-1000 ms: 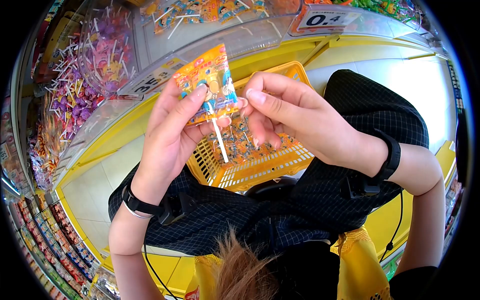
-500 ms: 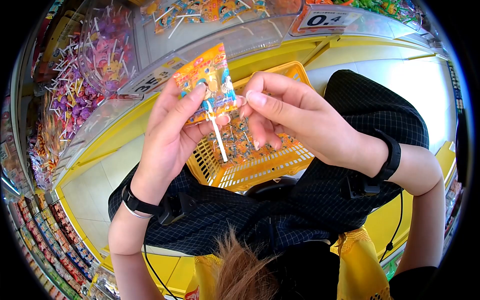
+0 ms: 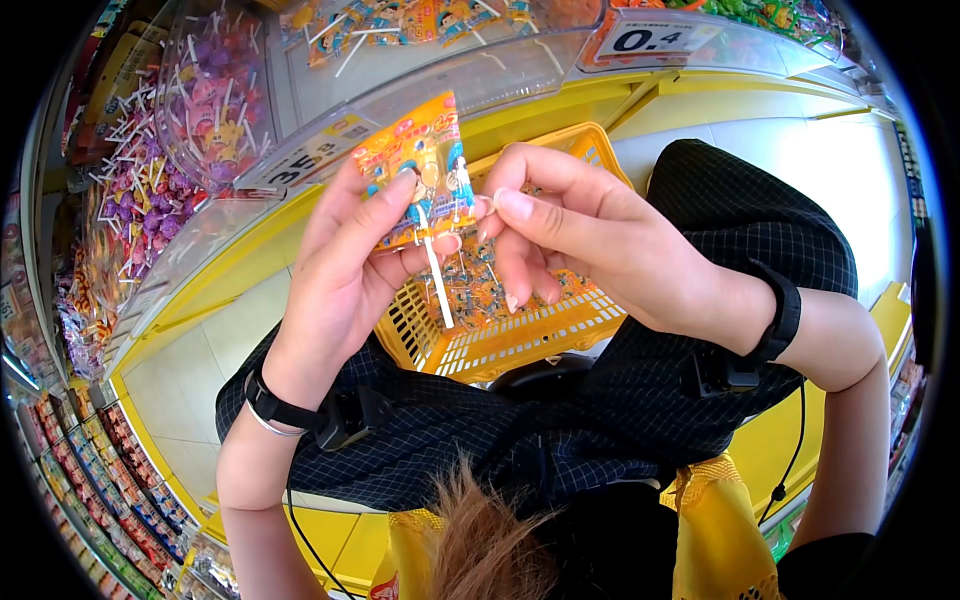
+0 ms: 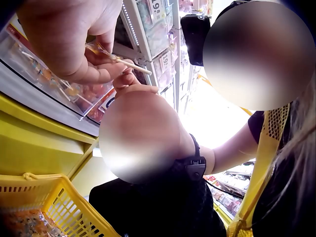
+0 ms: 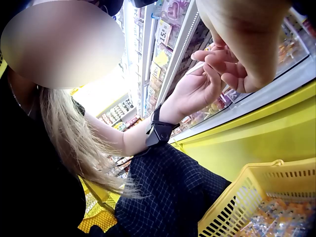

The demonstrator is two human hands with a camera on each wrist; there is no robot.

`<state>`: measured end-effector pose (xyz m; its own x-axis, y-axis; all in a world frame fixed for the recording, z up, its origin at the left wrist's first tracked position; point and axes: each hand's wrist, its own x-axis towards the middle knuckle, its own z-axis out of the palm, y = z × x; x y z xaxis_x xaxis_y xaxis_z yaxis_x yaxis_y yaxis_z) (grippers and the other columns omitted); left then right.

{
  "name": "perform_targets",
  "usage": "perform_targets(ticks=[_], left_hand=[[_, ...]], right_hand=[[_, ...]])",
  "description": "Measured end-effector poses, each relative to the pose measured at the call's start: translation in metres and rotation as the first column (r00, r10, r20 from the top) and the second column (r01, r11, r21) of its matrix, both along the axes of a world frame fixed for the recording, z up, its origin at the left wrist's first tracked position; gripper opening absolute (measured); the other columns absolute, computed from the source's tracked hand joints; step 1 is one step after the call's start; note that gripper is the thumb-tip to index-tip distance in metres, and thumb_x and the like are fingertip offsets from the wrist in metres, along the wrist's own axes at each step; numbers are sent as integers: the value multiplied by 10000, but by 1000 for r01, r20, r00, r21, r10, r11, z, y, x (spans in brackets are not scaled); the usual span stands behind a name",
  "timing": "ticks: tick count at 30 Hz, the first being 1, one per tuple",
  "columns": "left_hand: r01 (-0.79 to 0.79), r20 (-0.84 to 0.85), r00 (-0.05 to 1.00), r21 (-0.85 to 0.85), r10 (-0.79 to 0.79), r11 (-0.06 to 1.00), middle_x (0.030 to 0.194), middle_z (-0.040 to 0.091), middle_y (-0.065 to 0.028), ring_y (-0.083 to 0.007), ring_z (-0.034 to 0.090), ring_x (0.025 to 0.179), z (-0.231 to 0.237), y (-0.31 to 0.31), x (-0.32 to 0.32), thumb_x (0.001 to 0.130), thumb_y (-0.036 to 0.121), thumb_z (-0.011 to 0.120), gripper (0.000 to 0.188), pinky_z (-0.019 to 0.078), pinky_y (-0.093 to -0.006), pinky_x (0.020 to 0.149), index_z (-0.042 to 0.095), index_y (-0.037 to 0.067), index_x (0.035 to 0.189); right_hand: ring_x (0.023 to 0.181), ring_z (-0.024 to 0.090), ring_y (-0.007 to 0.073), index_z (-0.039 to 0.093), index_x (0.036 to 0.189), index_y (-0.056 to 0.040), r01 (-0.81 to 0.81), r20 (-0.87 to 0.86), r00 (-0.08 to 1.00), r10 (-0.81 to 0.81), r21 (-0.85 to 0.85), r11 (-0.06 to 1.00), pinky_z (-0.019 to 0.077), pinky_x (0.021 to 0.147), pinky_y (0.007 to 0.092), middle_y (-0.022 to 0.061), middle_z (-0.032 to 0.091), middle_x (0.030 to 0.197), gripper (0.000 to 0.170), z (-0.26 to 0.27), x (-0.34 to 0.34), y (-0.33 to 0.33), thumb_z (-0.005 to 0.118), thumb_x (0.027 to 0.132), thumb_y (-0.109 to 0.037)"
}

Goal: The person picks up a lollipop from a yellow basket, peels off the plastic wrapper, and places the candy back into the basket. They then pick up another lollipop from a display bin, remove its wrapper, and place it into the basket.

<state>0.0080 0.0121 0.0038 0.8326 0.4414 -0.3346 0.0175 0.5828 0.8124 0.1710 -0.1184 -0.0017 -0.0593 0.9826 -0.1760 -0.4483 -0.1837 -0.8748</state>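
My left hand [image 3: 340, 240] holds up a wrapped lollipop [image 3: 440, 165], thumb on the front of its orange and clear wrapper with blue cartoon print. The white stick [image 3: 440, 285] points down toward me; the left wrist view shows the stick [image 4: 136, 65] jutting out past the fingers. At the wrapper's right edge, my right hand [image 3: 620, 240] pinches with thumb and index finger, its other fingers loosely bent. Both hands' fingertips meet there, hiding part of that edge. Below them stands a yellow basket [image 3: 540, 352] holding many similar orange-wrapped lollipops [image 3: 475, 290].
Clear candy bins line the far side: purple lollipops [image 3: 160, 205] at left, orange-wrapped ones [image 3: 420, 22] at top. Price tags [image 3: 650, 40] hang on the bin fronts above a yellow shelf base [image 3: 570, 105]. My knees in checked dark cloth [image 3: 750, 200] flank the basket.
The wrapped lollipop has shifted very slightly, its top edge a little lower and to the right. Both hands keep nearly the same place and hold.
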Motion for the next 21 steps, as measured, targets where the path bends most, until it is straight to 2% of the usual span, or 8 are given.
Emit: perform_targets(ticks=[3,5,11,17,19,21], left_hand=[[-9,-2,1000,0,9,1000,1164,535,-107,-182,592,1013,0,-1,1,940,180,479,372,550,-318,801,374,40,1269],[44,47,998,2,-44,999,1159,538,-108,-186,603,994,-1,0,0,940,183,479,376,554,-320,790,370,37,1269],[10,34,999,15,-11,1000,1148,543,-112,-187,609,983,0,0,0,938,179,481,376,557,-313,778,368,30,1265],[-21,20,1000,4,21,1000,1136,551,-109,-175,607,978,0,0,0,937,173,484,363,559,-297,775,378,32,1254],[-23,25,999,-1,23,1000,1137,550,-107,-173,607,976,0,0,0,937,173,483,359,559,-297,774,380,33,1252],[-25,31,999,-6,25,1000,1138,550,-106,-172,607,974,-1,0,-1,938,173,482,355,559,-296,773,383,34,1249]], right_hand=[[642,530,47,501,948,-89,-21,-26,999,21,10,1000,375,564,184,-10,537,710,224,-1,2,0,395,986,-283],[642,530,47,502,953,-89,-32,-44,998,33,18,999,376,567,183,-7,543,711,223,-2,2,0,392,987,-281],[638,519,45,507,971,-87,-27,-53,998,27,-9,1000,375,575,177,4,550,702,219,-2,2,0,391,987,-272],[598,458,49,508,999,-89,14,-67,998,-17,-47,999,353,563,177,9,546,702,183,-1,1,0,428,975,-252],[626,488,45,532,996,-87,24,-80,996,-27,-47,999,401,603,180,4,585,730,180,-3,2,-1,482,942,-250],[631,485,44,532,996,-86,27,-93,995,-32,-59,998,399,602,179,3,584,730,171,-3,3,-1,491,935,-241]])
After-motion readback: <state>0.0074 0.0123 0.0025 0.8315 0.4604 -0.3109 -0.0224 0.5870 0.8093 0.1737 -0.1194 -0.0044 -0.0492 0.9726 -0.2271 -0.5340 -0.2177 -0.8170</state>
